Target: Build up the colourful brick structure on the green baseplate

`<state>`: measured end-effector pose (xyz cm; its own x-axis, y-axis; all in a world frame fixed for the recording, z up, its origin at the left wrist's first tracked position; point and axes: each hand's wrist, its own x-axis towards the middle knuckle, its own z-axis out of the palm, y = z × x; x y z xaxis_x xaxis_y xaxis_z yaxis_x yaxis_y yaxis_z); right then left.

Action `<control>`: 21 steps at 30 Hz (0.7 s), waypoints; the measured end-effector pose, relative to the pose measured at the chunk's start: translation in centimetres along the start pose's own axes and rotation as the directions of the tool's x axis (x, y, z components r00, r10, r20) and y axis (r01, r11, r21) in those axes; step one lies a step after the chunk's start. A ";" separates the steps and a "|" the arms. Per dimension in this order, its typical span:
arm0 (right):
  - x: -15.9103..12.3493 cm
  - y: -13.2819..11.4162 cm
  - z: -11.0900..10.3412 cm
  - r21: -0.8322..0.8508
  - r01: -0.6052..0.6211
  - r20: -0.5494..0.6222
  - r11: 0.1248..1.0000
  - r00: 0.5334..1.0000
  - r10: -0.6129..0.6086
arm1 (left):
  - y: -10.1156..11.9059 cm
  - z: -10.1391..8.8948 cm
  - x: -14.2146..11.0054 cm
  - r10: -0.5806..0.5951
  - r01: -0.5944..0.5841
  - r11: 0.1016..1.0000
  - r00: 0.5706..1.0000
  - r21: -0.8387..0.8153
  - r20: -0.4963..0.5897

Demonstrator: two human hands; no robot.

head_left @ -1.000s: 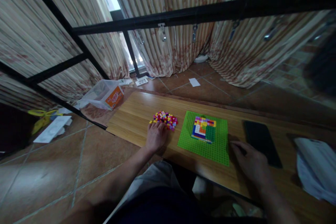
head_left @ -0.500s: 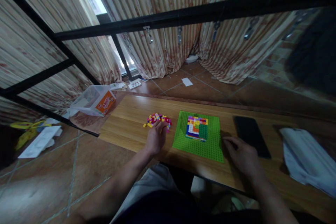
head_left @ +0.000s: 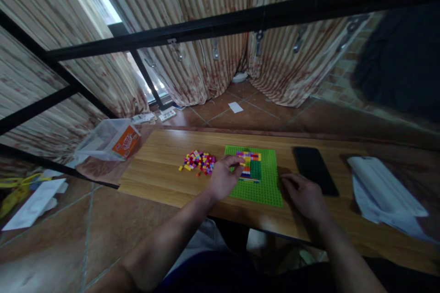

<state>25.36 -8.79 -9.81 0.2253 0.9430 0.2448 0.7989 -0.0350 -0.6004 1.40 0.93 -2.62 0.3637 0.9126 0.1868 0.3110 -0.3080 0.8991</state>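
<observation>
My left hand (head_left: 225, 177) is over the left part of the low brick build (head_left: 255, 170), its thumb and forefinger pinched on a small toy brick (head_left: 242, 164) that looks yellow. The hand covers part of the build, where white, orange, green, purple and yellow bricks show. Beneath it lies a green studded baseplate (head_left: 264, 194). To the left, a loose pile of small coloured bricks (head_left: 199, 162) rests on the wooden table. My right hand (head_left: 305, 196) lies by the baseplate's right edge, fingers curled together; whether anything is between them is hidden.
A black phone-like slab (head_left: 315, 170) lies beyond my right hand. Farther right is a white plastic packet (head_left: 387, 192). A clear bin (head_left: 108, 139) with an orange label stands left of the wooden table (head_left: 154, 165). Dark metal bars (head_left: 206, 29) cross in front of the curtains.
My left hand has moved right from the brick pile to the build, uncovering the pile. My right hand stays by the baseplate edge. The whole view has shifted slightly.
</observation>
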 end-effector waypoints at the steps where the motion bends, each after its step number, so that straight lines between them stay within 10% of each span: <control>1: 0.0 -0.1 0.0 -0.002 -0.005 0.002 1.000 1.000 0.005 | 0.1 0.0 0.0 0.025 -0.025 0.999 1.000 0.036 0.000; 21: 0.1 -0.4 -0.2 0.007 -0.009 -0.024 1.000 1.000 0.009 | 0.2 1.8 1.8 0.082 -0.048 0.921 0.994 0.387 -0.070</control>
<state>25.15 -8.73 -9.35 0.2461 0.9345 0.2573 0.7928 -0.0414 -0.6080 3.74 2.02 -2.78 0.3253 0.9009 0.2872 0.6089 -0.4320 0.6653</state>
